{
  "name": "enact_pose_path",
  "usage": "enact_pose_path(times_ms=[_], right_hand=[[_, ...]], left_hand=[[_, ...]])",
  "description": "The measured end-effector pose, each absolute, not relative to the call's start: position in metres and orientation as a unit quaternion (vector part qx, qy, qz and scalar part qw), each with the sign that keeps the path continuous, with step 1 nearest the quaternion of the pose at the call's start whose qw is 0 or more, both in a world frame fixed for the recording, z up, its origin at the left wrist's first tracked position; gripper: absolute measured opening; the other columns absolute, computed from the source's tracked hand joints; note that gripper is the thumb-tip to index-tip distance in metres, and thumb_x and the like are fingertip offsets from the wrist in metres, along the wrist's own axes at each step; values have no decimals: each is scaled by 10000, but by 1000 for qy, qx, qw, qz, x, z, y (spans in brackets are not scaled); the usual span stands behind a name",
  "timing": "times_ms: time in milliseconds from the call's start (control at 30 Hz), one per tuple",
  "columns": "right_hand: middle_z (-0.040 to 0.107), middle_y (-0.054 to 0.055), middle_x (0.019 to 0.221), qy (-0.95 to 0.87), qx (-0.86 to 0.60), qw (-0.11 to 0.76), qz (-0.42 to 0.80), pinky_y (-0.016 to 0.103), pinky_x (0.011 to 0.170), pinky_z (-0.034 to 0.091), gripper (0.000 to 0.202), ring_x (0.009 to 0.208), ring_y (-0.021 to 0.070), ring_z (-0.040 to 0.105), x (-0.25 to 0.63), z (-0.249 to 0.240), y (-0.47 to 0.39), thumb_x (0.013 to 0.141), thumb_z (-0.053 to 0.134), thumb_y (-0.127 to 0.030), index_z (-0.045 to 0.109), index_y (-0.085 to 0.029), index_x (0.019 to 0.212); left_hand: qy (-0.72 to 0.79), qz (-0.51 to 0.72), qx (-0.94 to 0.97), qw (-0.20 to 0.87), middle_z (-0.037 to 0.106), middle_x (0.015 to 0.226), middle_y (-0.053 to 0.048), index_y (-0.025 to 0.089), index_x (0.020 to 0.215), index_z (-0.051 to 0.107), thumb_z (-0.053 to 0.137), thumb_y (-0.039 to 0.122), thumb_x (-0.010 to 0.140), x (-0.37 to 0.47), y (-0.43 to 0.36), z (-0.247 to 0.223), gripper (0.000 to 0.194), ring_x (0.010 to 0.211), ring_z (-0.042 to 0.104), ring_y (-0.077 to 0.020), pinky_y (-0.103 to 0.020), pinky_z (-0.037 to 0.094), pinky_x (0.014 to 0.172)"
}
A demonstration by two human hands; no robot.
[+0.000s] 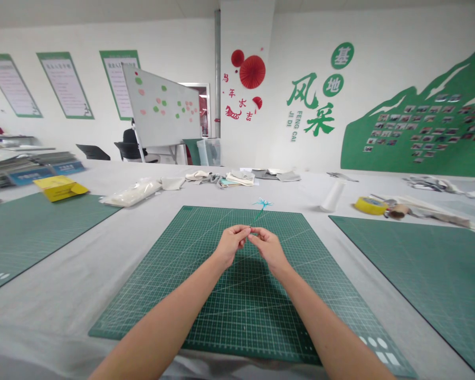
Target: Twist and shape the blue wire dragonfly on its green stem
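A small artificial flower (263,202) with light blue petals and a thin green stem rises above my fingertips, tilted slightly to the right. My left hand (233,244) pinches the low end of the stem between thumb and forefinger. Against it, fingertips nearly touching, my right hand (268,249) also pinches at the stem's lower end. Both hands are held over a green gridded cutting mat (237,316), and their shadow falls on it. The exact bottom of the stem is hidden by the fingers.
More cutting mats lie left (35,237) and right (419,264). A yellow box (60,188), a plastic-wrapped pack (132,193) and fabric scraps (237,178) lie beyond. To the right are a white roll (332,196) and yellow tape (370,206).
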State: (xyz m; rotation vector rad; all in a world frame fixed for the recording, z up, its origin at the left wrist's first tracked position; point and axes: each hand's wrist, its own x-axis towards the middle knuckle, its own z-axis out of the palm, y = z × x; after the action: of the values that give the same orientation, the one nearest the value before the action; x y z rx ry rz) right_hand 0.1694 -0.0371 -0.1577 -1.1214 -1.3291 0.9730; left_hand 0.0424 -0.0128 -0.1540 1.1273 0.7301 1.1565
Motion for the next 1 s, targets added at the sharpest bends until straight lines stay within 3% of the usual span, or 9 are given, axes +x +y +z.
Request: enact_pose_path(times_ms=[233, 400, 667, 833, 1000], right_hand=[[414, -66, 418, -520, -474, 605, 374, 211, 396, 218, 258, 386, 69, 299, 171, -156, -37, 671, 634, -424, 621, -167, 686], [413, -62, 446, -547, -481, 603, 326, 213, 421, 228, 235, 417, 76, 293, 173, -152, -38, 697, 603, -397, 626, -163, 693], [309, -72, 460, -623, -514, 545, 225, 219, 464, 240, 219, 452, 84, 280, 176, -145, -45, 770, 544, -357, 637, -164, 723], [344, -64, 462, -658, -536, 506, 154, 222, 469, 253, 215, 448, 94, 328, 176, -144, -47, 805, 511, -343, 646, -185, 749], [571, -27, 611, -704, -541, 457, 62, 220, 542, 328, 205, 548, 112, 490, 178, -143, -50, 850, 453, -282, 637, -208, 797]], left_hand=[[277, 500, 483, 663, 417, 491, 53, 103, 928, 669, 675, 287, 675, 42, -14, -146, 312, 446, 297, -28, -175, 167, 420], [268, 494, 478, 676, 501, 563, 31, 119, 956, 674, 682, 214, 649, 42, -13, -145, 321, 512, 377, -37, -171, 278, 484], [339, 505, 524, 596, 592, 654, 2, 141, 930, 669, 700, 267, 637, 35, -9, -148, 321, 560, 461, -61, -194, 346, 542], [368, 506, 596, 503, 620, 703, -14, 137, 846, 666, 645, 251, 686, 35, -7, -150, 198, 613, 509, -94, -219, 394, 595], [428, 462, 727, 273, 624, 742, -11, 175, 759, 664, 577, 232, 749, 31, -8, -145, 105, 721, 549, -136, -255, 411, 675]])
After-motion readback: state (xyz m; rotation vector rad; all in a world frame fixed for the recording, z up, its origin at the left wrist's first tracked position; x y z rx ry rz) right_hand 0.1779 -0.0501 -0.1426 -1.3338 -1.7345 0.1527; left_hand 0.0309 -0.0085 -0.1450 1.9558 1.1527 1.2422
